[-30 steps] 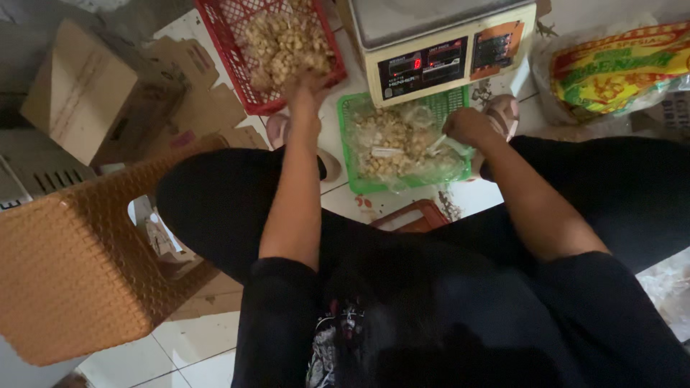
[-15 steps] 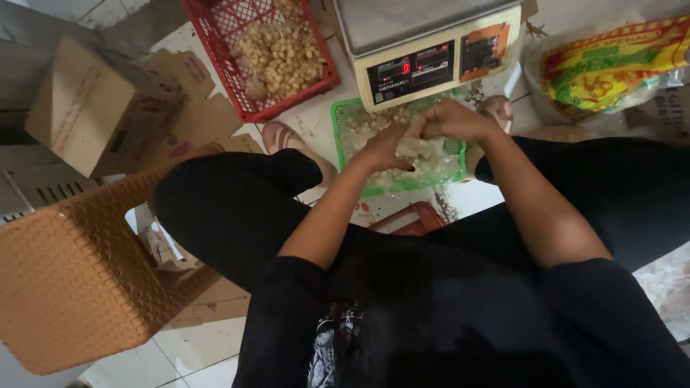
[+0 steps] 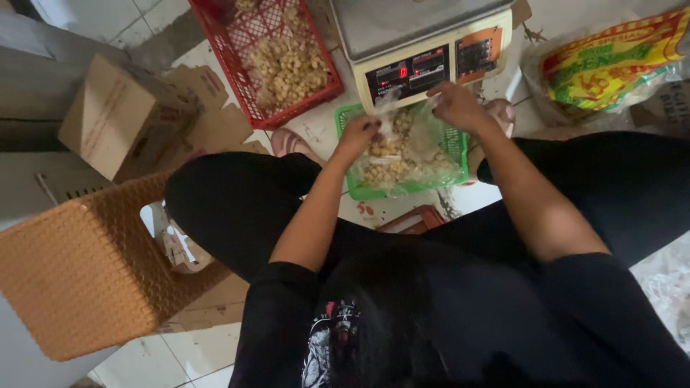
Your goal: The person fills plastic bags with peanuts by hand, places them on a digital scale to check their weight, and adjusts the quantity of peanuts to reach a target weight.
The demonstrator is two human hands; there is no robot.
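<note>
The left hand is pinched shut on one side of the mouth of a clear plastic bag, which hangs between the knees over a green basket on the floor; the bag already holds a good heap of pale, nut-like snack pieces, so the filling looks largely done. Going left to right across the view: at the far left an orange woven stool stands beside the person's leg, with a cardboard box lying beyond it; next comes a red crate that is partly full of the same pale pieces, so there is stock left to pack. The bag comes next, then the right hand, fingers closed on the opposite edge of the bag's mouth, holding it up and apart from the left. Just beyond the hands sits an electronic scale with a bare metal pan; the bag is not on it, so by my reading weighing and closing the bag are yet to come. At the far right a large printed sack in yellow, red and green lies on the floor.
</note>
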